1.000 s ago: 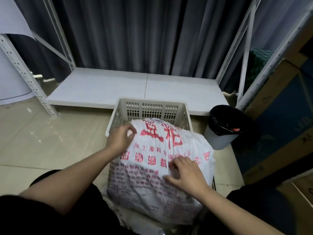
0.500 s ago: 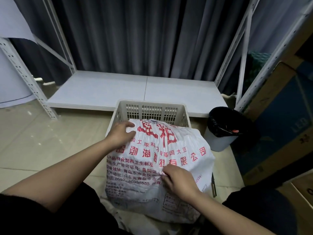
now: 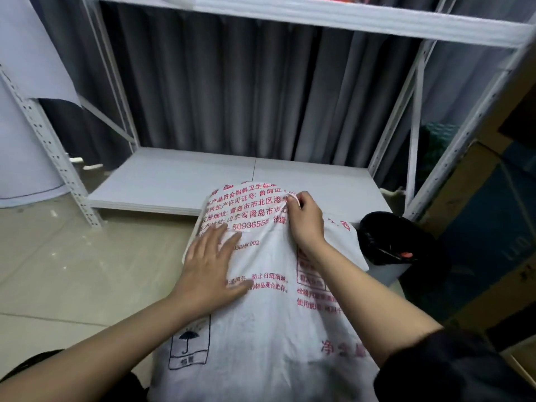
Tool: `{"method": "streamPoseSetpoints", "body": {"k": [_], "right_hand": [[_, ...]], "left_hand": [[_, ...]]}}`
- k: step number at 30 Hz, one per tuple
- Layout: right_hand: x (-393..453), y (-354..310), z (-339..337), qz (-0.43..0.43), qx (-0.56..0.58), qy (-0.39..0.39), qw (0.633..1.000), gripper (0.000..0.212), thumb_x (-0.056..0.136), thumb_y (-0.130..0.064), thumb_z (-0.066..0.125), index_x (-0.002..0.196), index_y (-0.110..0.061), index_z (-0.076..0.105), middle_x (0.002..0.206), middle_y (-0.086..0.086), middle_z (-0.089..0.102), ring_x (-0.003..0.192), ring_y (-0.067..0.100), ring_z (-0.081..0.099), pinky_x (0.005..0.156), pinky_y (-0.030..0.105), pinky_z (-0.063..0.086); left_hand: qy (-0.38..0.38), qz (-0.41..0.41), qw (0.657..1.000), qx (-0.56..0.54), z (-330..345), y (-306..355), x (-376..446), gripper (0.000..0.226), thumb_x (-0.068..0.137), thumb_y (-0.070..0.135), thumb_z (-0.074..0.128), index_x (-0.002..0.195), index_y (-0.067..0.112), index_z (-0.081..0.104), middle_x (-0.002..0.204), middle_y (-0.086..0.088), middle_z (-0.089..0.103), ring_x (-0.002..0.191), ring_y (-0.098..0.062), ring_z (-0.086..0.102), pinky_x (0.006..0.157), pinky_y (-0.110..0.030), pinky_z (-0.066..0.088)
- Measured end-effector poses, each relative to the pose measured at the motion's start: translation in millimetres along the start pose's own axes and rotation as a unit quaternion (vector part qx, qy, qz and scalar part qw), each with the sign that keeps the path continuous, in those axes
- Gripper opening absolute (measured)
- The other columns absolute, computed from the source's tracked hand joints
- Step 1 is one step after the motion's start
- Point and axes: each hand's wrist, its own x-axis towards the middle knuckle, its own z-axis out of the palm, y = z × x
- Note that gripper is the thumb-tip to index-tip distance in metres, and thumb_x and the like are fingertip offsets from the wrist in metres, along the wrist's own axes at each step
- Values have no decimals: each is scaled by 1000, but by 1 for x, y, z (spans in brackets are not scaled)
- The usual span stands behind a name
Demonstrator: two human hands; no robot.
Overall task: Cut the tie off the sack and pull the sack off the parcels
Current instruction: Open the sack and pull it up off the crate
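Note:
A white woven sack (image 3: 269,320) with red printed lettering fills the lower middle of the head view, stretched up toward me. My right hand (image 3: 304,221) pinches a fold of the sack's cloth near its far top. My left hand (image 3: 211,265) lies flat on the sack's left side, fingers spread. The crate under the sack is almost hidden; only a sliver of its pale rim (image 3: 190,245) shows at the left. No tie and no parcels are visible.
A low white shelf board (image 3: 174,181) lies behind the sack, inside a white metal rack (image 3: 52,146) with grey curtains behind. A bin with a black liner (image 3: 391,242) stands right of the sack. Cardboard boxes (image 3: 478,227) stand at the far right. Tiled floor lies left.
The sack has been drawn up and toward me, now covering the crate. My right hand moved up to its far top and pinches the cloth; my left hand let go and lies flat.

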Motion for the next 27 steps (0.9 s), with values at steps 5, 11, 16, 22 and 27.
{"method": "streamPoseSetpoints", "body": {"k": [5, 11, 16, 22, 27], "right_hand": [[41, -13, -2, 23, -65, 1, 998, 23, 96, -34, 45, 84, -16, 51, 88, 4, 62, 83, 27, 54, 69, 32, 37], [65, -16, -5, 29, -92, 1, 995, 26, 95, -36, 48, 93, -13, 60, 97, 5, 67, 91, 29, 59, 75, 34, 43], [70, -10, -4, 28, -99, 2, 995, 24, 95, -36, 49, 97, -14, 59, 101, 6, 67, 96, 29, 59, 77, 35, 44], [18, -18, -22, -245, -250, -9, 937, 30, 86, -24, 57, 116, -18, 55, 116, 2, 54, 111, 23, 48, 91, 37, 37], [-72, -3, -32, -395, -286, -187, 853, 18, 82, -37, 57, 86, -20, 60, 86, 1, 59, 81, 24, 56, 65, 36, 48]], "left_hand": [[-12, 23, 999, 35, 32, 9, -16, 87, 63, 75, 45, 139, 34, 36, 146, -12, 44, 133, -37, 44, 106, -49, 33], [59, -126, 985, -106, 17, 23, 39, 59, 82, 50, 60, 133, 24, 43, 126, 1, 49, 121, -22, 44, 98, -38, 35], [55, -88, 988, -113, 11, 27, 68, 11, 92, 30, 54, 89, 20, 54, 88, 6, 63, 87, -21, 61, 73, -32, 39], [78, -111, 981, -137, -9, 26, 113, 10, 91, 28, 54, 86, 19, 52, 90, -1, 66, 85, -27, 60, 66, -33, 41], [79, -145, 978, -130, -26, 27, 162, 9, 91, 25, 50, 93, 19, 56, 102, -6, 67, 96, -33, 59, 71, -33, 41]]}}
